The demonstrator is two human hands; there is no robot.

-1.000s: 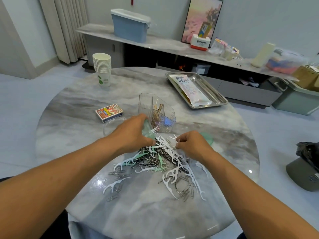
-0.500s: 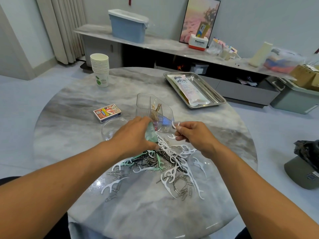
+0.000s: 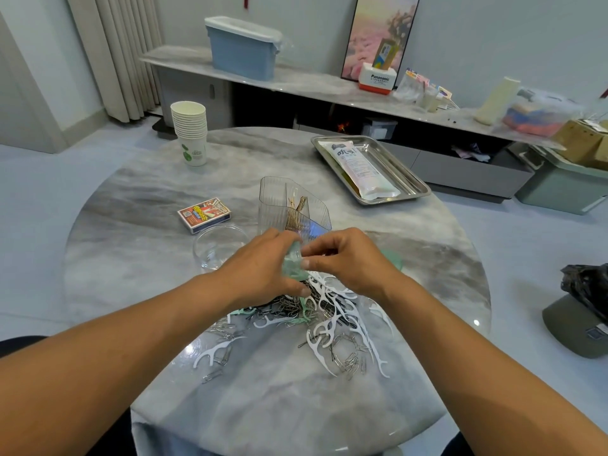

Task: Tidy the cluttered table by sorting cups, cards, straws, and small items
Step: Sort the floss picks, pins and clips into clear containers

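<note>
Above the floss-pick pile [image 3: 325,311], both hands curled; left hand [image 3: 263,268] and right hand [image 3: 348,258] fingertip to fingertip.

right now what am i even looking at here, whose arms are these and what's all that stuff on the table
There is no machine here. A person wears a camera on the head, looking down at their own two arms, so this single view is what they see.

The left hand grips a small pale green container, and the right hand reaches its fingertips to it, seemingly pinching something small.

Below the hands, on the round marble table, lies a heap of white and green floss picks mixed with metal paper clips. Behind stand a clear organiser, a clear round dish, a card box, a stack of paper cups and a steel tray holding a white packet.
</note>
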